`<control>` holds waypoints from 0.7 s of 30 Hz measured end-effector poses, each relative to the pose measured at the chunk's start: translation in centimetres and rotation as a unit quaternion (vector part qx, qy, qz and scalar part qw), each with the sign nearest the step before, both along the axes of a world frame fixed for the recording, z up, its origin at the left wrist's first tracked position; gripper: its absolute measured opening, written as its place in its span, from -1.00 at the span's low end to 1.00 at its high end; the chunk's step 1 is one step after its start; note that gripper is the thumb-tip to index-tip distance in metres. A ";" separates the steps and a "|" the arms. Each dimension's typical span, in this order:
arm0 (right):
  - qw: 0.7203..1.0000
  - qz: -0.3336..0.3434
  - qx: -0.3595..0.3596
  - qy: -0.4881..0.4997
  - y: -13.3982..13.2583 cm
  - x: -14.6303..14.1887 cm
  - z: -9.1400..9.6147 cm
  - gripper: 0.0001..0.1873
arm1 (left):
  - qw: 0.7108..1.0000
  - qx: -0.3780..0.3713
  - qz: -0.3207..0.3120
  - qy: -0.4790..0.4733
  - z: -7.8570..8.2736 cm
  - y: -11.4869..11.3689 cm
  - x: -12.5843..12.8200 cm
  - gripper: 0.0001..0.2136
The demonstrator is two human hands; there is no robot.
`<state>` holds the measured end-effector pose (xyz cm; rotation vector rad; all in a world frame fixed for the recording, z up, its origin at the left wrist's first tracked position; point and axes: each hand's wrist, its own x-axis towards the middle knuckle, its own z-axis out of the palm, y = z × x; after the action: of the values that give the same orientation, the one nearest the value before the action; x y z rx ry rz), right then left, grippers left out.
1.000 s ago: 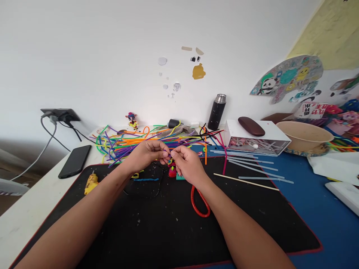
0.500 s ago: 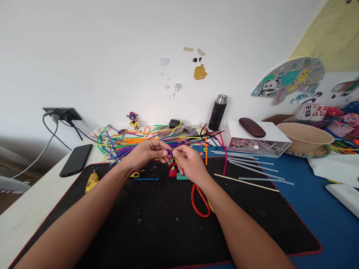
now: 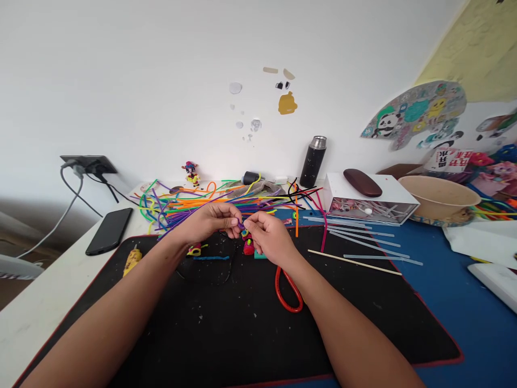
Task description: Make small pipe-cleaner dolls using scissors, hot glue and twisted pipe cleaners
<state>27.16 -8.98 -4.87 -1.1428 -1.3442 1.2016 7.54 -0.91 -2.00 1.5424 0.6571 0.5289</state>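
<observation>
My left hand (image 3: 212, 221) and my right hand (image 3: 270, 235) meet above the far part of a black mat (image 3: 226, 323). Both pinch a small purple pipe-cleaner piece (image 3: 241, 226) between their fingertips. Just below the fingers lie a small red and green craft piece (image 3: 249, 247) and a teal bit. A heap of coloured pipe cleaners (image 3: 194, 205) lies right behind the hands. Red-handled scissors (image 3: 287, 291) lie on the mat under my right wrist.
A black phone (image 3: 109, 230) and a yellow glue gun (image 3: 131, 261) are at the left. Clear glue sticks (image 3: 363, 240) and a thin wooden stick lie at the right. A black flask (image 3: 312, 161), a white box (image 3: 369, 202) and a tan bowl (image 3: 438, 196) stand behind.
The fingertips of both hands have shifted a little against each other on the purple piece. The arms stay where they were.
</observation>
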 end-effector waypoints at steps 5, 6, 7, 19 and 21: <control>1.000 0.011 0.001 -0.017 -0.1 -0.1 -0.1 -0.80 | 0.999 -0.004 -0.023 0.026 0.0 0.4 -0.2 -0.67; 1.000 0.011 0.001 -0.018 -0.1 -0.1 -0.2 -0.80 | 0.999 -0.006 -0.024 0.026 0.0 0.5 -0.2 -0.66; 1.000 0.009 0.001 -0.020 -0.1 -0.1 -0.2 -0.80 | 0.999 -0.007 -0.024 0.027 -0.1 0.5 -0.3 -0.65; 1.000 -0.023 0.001 -0.015 0.3 0.3 -0.3 -0.78 | 1.000 -0.013 0.002 0.013 -0.3 0.4 -0.1 -0.63; 1.000 -0.025 0.002 -0.016 0.4 0.4 -0.3 -0.77 | 1.000 -0.010 0.009 0.006 -0.4 0.3 0.1 -0.62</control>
<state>27.59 -8.60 -5.16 -1.1910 -1.3340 1.1478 7.65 -0.64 -2.36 1.5231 0.6841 0.5247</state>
